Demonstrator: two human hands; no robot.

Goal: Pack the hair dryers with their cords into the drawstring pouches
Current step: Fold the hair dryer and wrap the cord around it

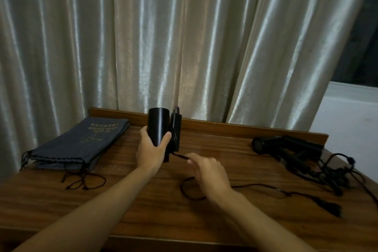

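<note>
A: Biggest first?
B: Shiny curtain (163,37) across the back, wood table (143,210) under it

A: Pouches?
B: Dark drawstring pouches (81,143) stacked flat, far left of table, gold print on top, strings trailing toward the near edge

A: Dryers?
B: More black hair dryers (290,149) piled far right, cords tangled beside them. One folded hair dryer (158,129) held upright above table centre

A: Hands?
B: Left hand (151,149) wrapped round the dryer barrel, thumb on its right side. Right hand (206,170) just below, fingers curled, pinching the cord (180,156) near the handle

A: Rest of cord?
B: Loops on the table under the right hand, runs right to the plug (331,208)
</note>
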